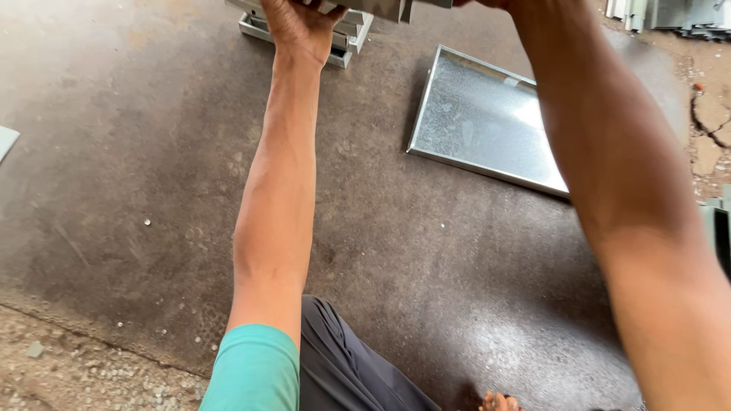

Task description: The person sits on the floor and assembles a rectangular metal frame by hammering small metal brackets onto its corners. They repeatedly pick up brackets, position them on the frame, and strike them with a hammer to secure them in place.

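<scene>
The scene is lit by soft, even daylight, and no hard shadows are cast. A bright patch of glare is seen on the galvanised metal tray [487, 122] lying on the floor [137, 175], strongest near its right side. A dull sheen is thrown back by the dark floor at lower right. The near right forearm [640, 198] is rendered large and slightly soft, and wide-angle stretching is noticed toward the edges.
</scene>
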